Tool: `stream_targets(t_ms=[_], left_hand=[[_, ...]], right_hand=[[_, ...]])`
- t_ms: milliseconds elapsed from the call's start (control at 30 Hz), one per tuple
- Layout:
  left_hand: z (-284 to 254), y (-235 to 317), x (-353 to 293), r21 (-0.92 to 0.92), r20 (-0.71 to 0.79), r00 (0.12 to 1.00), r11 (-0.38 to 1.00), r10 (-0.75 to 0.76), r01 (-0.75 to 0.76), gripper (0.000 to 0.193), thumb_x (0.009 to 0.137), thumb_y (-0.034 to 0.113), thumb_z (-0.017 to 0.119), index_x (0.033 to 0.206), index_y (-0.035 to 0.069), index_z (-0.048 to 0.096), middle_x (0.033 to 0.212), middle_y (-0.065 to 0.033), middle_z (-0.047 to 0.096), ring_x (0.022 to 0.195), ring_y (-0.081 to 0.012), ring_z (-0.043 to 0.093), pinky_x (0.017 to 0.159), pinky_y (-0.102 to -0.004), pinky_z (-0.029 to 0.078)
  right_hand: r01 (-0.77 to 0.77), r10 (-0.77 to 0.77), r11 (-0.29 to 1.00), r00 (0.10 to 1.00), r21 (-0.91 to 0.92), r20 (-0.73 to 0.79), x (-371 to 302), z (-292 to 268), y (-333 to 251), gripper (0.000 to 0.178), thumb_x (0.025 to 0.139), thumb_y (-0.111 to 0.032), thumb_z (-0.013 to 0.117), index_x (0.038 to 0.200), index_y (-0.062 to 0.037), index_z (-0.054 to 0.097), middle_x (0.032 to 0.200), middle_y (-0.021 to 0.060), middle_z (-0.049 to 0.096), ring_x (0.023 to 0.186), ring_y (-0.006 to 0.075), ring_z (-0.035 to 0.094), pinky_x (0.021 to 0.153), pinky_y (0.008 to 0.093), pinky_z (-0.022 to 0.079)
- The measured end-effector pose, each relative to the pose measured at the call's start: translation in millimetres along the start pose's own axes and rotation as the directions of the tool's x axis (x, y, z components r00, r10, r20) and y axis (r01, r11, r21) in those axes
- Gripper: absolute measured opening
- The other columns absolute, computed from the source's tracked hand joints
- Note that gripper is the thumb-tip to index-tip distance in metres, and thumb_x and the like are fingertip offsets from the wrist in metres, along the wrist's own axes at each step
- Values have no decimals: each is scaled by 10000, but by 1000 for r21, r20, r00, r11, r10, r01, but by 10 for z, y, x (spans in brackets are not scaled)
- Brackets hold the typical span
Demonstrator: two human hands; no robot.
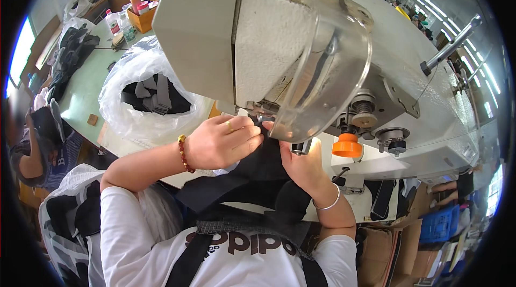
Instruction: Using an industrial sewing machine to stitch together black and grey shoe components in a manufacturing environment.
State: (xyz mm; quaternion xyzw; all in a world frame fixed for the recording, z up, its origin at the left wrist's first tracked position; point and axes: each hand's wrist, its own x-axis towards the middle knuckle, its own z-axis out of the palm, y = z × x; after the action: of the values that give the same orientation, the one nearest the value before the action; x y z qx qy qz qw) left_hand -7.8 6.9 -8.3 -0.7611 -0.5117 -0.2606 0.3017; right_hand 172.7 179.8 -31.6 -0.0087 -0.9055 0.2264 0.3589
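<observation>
Both my hands are close together under the head of a large cream sewing machine (204, 34). My left hand (228, 143), with a beaded bracelet and a ring, is closed in a pinch on the upper edge of a black fabric piece (258, 171). My right hand (302, 162), a silver bangle on its wrist, grips the same fabric from the right, its fingers partly behind the cloth. The fabric hangs down toward my lap. A clear curved guard (336, 74) covers the needle area, and the spot between my fingertips is partly hidden.
An orange knob (346, 146) hangs beneath the machine, right of my hand. At left, a white plastic bag (121, 109) holds dark and grey fabric pieces. Bottles (113, 22) and an orange box (142, 19) stand behind it. Another person (40, 152) sits far left. Cardboard boxes (376, 254) stand lower right.
</observation>
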Motion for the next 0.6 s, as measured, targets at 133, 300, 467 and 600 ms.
stream_targets(t_ms=[133,300,467,600], left_hand=[[33,87,62,47,-21,1000,999,3,-2,211,817,58,736,1012,-17,708,1039,-100,687,978,-229,712,721,-301,614],[42,164,26,45,-110,993,998,-40,45,161,809,21,749,958,-18,702,1045,-124,702,969,-260,740,749,-318,634],[63,160,-47,54,-183,983,998,-33,44,124,798,-15,780,898,-14,706,1040,-132,712,962,-276,751,742,-323,644],[86,126,-77,49,-194,981,998,-21,31,118,795,-19,789,879,-14,707,1032,-134,718,968,-277,752,742,-323,646]], right_hand=[[-43,44,992,999,118,-7,-33,-11,15,314,887,122,605,1119,-39,743,1139,91,786,992,309,754,881,393,588],[-81,79,993,997,87,28,-86,-24,12,322,876,129,608,1108,-46,747,1149,73,787,1010,290,747,910,401,575],[-60,60,998,998,17,36,-102,-30,9,323,865,115,635,1104,-64,757,1188,53,780,1005,278,743,905,391,566],[-44,41,997,998,71,41,-98,-36,6,327,865,96,659,1133,-64,757,1216,50,775,983,270,738,894,389,561]])
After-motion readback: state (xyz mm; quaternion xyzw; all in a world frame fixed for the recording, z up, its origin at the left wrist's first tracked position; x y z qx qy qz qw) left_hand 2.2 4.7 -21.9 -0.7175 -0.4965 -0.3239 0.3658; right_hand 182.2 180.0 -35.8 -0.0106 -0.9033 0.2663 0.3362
